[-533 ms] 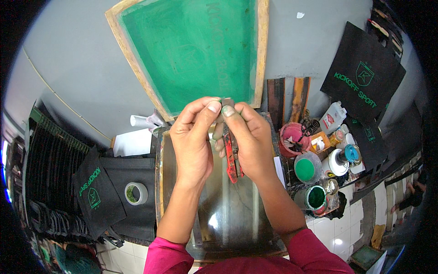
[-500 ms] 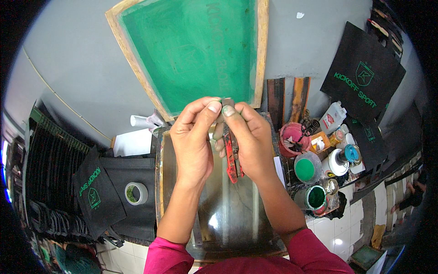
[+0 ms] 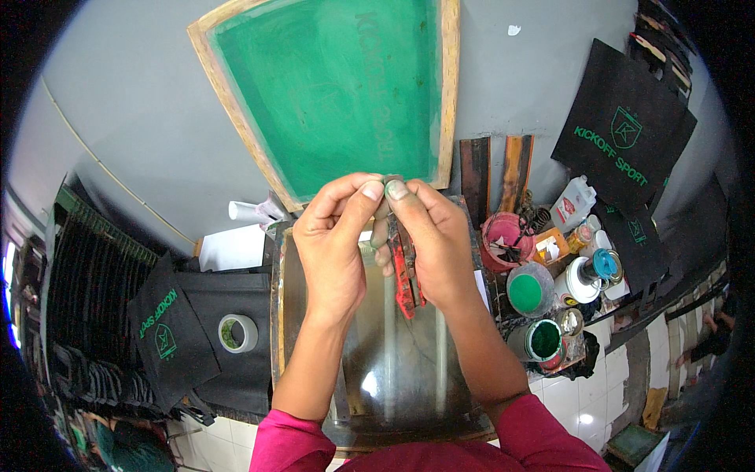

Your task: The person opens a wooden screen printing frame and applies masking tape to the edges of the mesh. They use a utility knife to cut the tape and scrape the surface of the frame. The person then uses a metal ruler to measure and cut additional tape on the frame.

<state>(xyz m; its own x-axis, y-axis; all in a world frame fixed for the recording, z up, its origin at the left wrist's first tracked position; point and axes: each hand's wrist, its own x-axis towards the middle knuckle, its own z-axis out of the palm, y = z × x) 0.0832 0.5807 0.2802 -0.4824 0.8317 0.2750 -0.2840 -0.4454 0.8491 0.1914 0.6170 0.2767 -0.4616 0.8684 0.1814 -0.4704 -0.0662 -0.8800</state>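
Above the middle of the table, both my hands meet at the fingertips. My right hand [image 3: 436, 244] is closed around a worn red utility knife [image 3: 403, 275], whose red body hangs down beside the palm. Its grey metal end [image 3: 394, 178] shows under the right thumb, which has green stains. My left hand [image 3: 334, 244] pinches thumb and forefinger together right against that end. Whatever sits between the left fingertips is too small or hidden to make out. Below the hands lies a glossy glass-like tabletop [image 3: 370, 377].
A green screen-printing frame [image 3: 330, 86] leans on the grey wall. To the right stand paint pots [image 3: 543, 341], a pink bucket [image 3: 507, 238] and a white bottle [image 3: 572, 199]. A tape roll [image 3: 237, 333] rests on black bags [image 3: 212, 295] at the left.
The hands stay pinched together at almost the same spot. The red knife has tilted slightly, and the fingertips sit a little lower in the view.
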